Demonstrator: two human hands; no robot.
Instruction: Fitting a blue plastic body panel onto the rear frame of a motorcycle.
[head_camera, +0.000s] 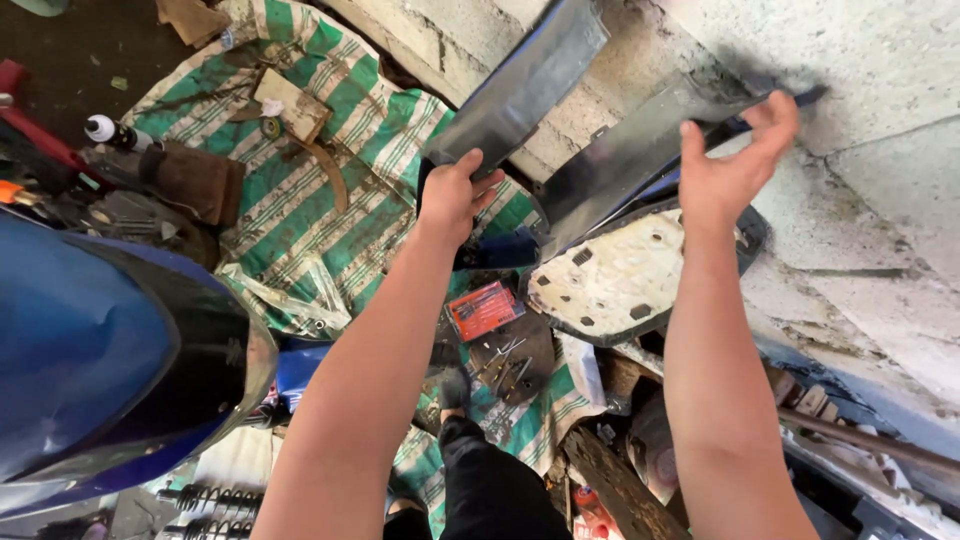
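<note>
We find both arms raised toward twelve o'clock, carrying a dark grey plastic body panel against the rough concrete wall. The left hand has its grip closed on the panel's lower left edge, thumb wrapped over the rim — a hold that takes the weight. The right hand sits at about one o'clock with the fingers curled loosely round the panel's right arm; we judge it steadies rather than clamps, though contact on the far side is hidden. A two-handed hold suits a long forked piece that would otherwise twist.

Below the panel, at about two o'clock from centre, an upturned seat base lies pale side up, leaning near the wall. A green-and-white striped tarp covers the ground, apparently to keep small parts from being lost — a red box and loose bits lie on it near centre. A blue fairing fills the eight o'clock corner, with coil springs beneath it.
</note>
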